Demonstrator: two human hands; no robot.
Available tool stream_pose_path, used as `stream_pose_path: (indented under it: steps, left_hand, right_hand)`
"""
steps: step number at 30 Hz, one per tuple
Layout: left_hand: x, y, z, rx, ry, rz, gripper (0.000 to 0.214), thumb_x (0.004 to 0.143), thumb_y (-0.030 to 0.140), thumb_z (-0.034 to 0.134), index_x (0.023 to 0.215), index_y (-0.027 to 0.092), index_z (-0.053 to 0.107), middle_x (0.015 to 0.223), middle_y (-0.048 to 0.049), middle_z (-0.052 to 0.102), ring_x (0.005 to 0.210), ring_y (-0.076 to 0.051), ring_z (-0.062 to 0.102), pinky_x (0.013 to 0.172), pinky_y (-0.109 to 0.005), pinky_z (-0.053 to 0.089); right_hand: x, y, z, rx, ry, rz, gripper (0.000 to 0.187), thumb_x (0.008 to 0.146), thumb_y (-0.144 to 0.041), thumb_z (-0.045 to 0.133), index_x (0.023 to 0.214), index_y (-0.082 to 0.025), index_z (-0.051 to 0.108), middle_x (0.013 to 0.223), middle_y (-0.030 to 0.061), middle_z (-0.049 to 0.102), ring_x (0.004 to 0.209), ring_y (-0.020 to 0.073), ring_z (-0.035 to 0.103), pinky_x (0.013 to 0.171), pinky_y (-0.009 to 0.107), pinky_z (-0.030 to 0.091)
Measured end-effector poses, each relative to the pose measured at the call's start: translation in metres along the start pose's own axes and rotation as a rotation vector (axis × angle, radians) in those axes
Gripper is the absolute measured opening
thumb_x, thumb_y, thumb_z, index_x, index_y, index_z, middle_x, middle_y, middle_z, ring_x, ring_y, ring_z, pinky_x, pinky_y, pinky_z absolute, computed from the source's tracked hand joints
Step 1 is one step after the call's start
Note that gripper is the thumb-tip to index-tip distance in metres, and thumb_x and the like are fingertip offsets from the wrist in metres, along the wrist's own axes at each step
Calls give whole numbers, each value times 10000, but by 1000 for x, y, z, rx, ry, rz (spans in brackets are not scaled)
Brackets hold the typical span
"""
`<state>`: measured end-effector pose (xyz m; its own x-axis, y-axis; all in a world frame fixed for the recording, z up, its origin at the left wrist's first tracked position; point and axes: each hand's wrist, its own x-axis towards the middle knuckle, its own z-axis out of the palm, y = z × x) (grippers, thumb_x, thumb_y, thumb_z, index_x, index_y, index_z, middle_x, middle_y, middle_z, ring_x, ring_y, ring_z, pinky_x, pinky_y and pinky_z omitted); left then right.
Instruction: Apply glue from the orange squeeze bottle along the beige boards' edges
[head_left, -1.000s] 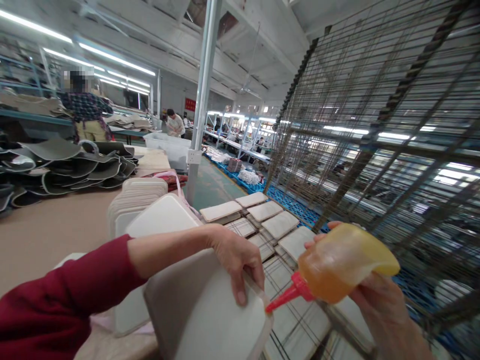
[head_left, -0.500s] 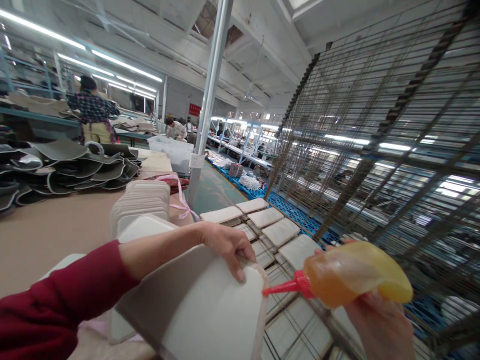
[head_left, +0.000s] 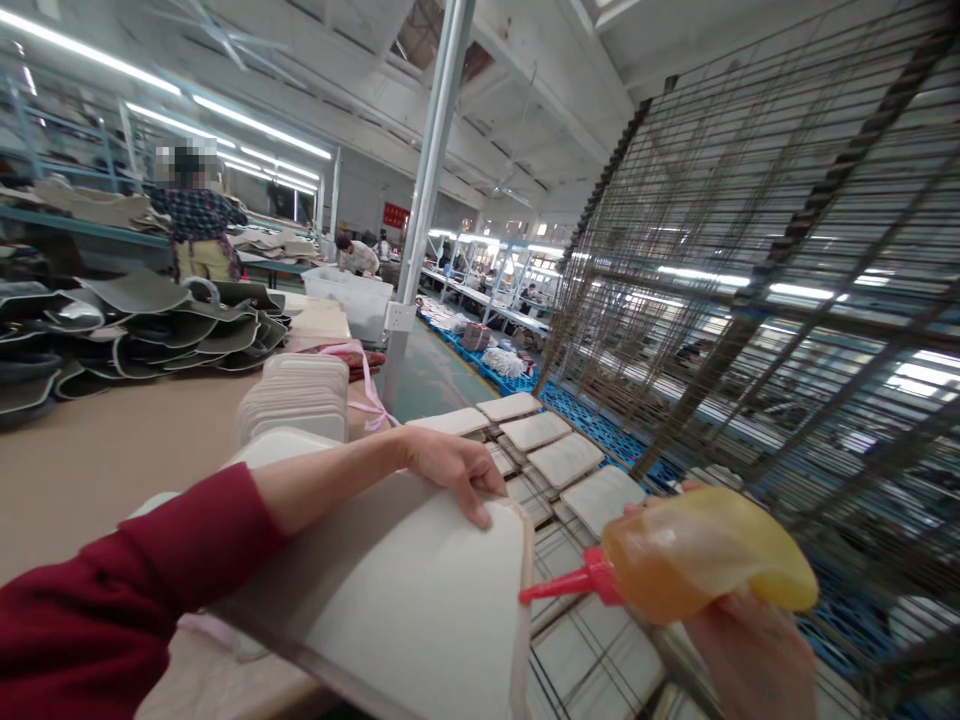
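1. While the left hand (head_left: 454, 470) sits on the far edge of a big white panel (head_left: 420, 600), its fingers curl over that edge and the fingertips press down on the top face. The red sleeve (head_left: 112, 590) runs back toward the camera.
2. Right hand (head_left: 750, 650) is wrapped around a squeezy bottle (head_left: 705, 555) full of amber stuff, held nearly sideways. Its red nozzle (head_left: 559, 585) points left and the tip is right at the panel's right edge.
3. That panel lies tilted over the beige table (head_left: 97, 460), sticking out past its edge.
4. Behind it there's a stack of similar white pieces (head_left: 296, 395), and more single pieces (head_left: 566, 458) are laid out on a wire rack (head_left: 592, 640) below.
5. Tall wire shelving (head_left: 787, 250) fills the right side; a person in a plaid shirt (head_left: 196, 215) stands far left.
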<state>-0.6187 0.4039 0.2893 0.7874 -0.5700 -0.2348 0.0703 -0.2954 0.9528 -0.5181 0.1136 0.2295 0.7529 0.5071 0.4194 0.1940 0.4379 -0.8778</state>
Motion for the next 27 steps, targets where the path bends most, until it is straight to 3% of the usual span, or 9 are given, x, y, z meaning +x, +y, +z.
stream_pose_path:
  steps: [6, 14, 23, 27]
  left_hand:
    - [0, -3, -6, -34, 31, -8, 343, 634, 351, 782, 866, 112, 699, 712, -32, 707, 587, -150, 647, 556, -215, 521]
    - [2, -10, -12, -92, 29, 7, 341, 641, 323, 771, 903, 116, 701, 731, -36, 714, 591, -155, 649, 527, -215, 516]
    - [0, -13, -18, -127, 70, 4, 319, 617, 326, 785, 848, 122, 705, 713, -35, 709, 567, -149, 642, 508, -209, 508]
    - [-2, -17, -23, -119, 95, 4, 318, 636, 329, 773, 865, 120, 701, 724, -46, 712, 562, -146, 639, 497, -203, 500]
  right_hand:
    - [-4, 8, -6, 10, -30, 16, 603, 732, -512, 627, 1287, -336, 470, 1100, 51, 644, 1153, 327, 513, 961, 537, 431]
    - [-7, 5, -7, -9, -34, 13, 707, 712, -469, 667, 1348, -339, 386, 1198, 58, 597, 1140, 343, 520, 934, 551, 455]
    - [-10, 21, -24, -106, -27, 67, 516, 755, -487, 592, 1219, -266, 550, 1312, 58, 510, 1279, 302, 364, 973, 469, 446]
    - [-11, 28, -32, -123, -15, 64, 465, 780, -496, 556, 1198, -291, 568, 1313, 35, 509, 1283, 292, 354, 979, 455, 443]
